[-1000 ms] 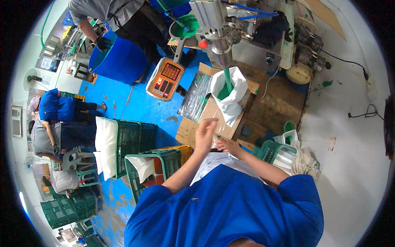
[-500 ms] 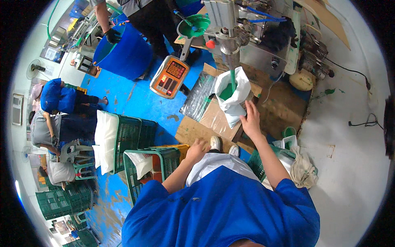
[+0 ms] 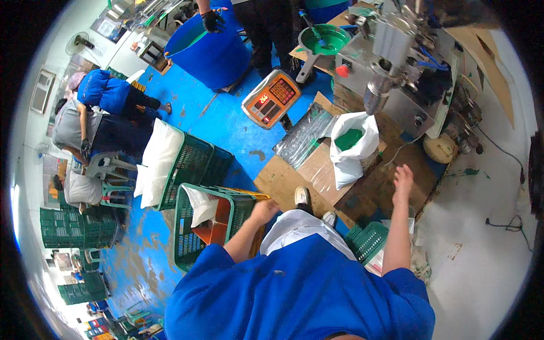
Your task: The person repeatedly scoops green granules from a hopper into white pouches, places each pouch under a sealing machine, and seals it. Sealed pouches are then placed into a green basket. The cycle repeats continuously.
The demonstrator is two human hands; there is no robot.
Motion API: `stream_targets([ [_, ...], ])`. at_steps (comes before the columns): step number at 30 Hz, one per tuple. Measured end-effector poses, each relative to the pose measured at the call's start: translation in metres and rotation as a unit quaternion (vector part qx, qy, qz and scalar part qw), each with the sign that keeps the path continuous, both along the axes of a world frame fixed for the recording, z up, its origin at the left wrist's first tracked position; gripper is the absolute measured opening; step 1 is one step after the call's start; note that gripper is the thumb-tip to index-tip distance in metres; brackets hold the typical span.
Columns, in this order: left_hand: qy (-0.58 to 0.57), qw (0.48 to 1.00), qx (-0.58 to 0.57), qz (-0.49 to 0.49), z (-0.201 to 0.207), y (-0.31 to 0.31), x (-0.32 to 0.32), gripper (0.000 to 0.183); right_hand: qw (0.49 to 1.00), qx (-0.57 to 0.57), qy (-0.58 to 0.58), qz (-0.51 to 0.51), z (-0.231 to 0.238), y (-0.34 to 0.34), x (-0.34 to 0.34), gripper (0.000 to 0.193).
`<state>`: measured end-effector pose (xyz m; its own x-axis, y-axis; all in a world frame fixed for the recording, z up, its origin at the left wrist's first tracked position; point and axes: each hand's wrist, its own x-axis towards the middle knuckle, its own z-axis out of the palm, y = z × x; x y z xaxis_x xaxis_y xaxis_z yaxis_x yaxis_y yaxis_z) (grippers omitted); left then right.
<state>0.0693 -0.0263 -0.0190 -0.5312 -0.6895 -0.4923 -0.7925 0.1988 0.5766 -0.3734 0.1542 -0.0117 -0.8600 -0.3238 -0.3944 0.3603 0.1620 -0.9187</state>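
Note:
A white bag (image 3: 349,165) stands upright with its mouth open on a plastic-wrapped box (image 3: 323,168). Green paste (image 3: 348,139) shows inside it. The metal filling nozzle (image 3: 375,97) is just above and right of the bag's mouth, with no stream visible below it. To the right of the bag, apart from it, my right hand (image 3: 403,182) is raised, open and holding nothing. My left hand (image 3: 264,211) is beside my waist near a green crate (image 3: 182,226). Its fingers are blurred and partly hidden, and no object shows in it.
An orange scale (image 3: 271,99) with lit digits stands ahead. Beyond it are a blue tub (image 3: 208,51) and a green-filled strainer (image 3: 324,41), beside a gloved co-worker. More crates (image 3: 184,164) with white bags are left; a green basket (image 3: 368,241) is by my right leg. Other people bend over at far left.
The green stream from the nozzle has stopped. My right hand has left the bag's side and moved right. The whole view has shifted, with the bag now farther right.

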Motion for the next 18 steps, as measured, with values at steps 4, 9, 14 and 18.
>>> stream_targets([
  [4, 0.043, 0.975, 0.014, 0.219, 0.003, -0.068, 0.021, 0.027, 0.994, -0.071, -0.079, -0.039, 0.015, 0.049, -0.06, 0.042],
  [9, 0.06, 0.989, 0.032, 0.13, 0.027, -0.147, -0.015, 0.025, 0.993, 0.039, -0.108, 0.013, 0.036, 0.045, -0.095, 0.042],
  [14, -0.069, 0.95, 0.016, -0.303, 0.027, -0.194, -0.087, 0.022, 0.977, 0.105, -0.089, 0.166, 0.022, -0.022, -0.112, 0.044],
  [18, -0.025, 0.965, 0.018, -0.261, 0.01, -0.201, -0.16, 0.023, 0.986, 0.041, -0.079, 0.139, -0.016, -0.08, -0.12, 0.029],
])
